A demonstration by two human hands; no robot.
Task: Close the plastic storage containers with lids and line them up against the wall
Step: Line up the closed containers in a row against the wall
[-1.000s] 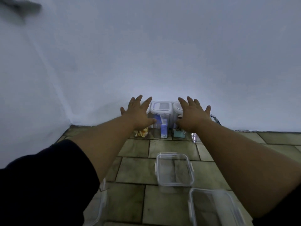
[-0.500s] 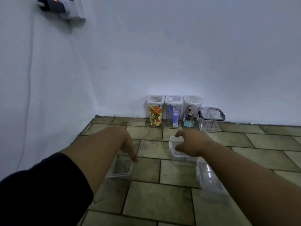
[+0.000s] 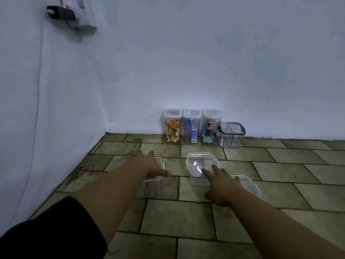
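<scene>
step: fetching next box | left hand (image 3: pixel 153 166) spread flat on clear plastic container (image 3: pixel 152 179) beneath it, holding nothing | right hand (image 3: pixel 222 181) open, fingertips at lidded clear box (image 3: pixel 202 166) just ahead | next: grip one, carry to wall row beyond dark-rimmed tub (image 3: pixel 231 134)

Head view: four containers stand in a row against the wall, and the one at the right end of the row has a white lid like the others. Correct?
Not quite. In the head view four containers do stand against the wall, but the right-end container has a dark-rimmed lid, not white. The other three, from the left one, carry white lids.
</scene>
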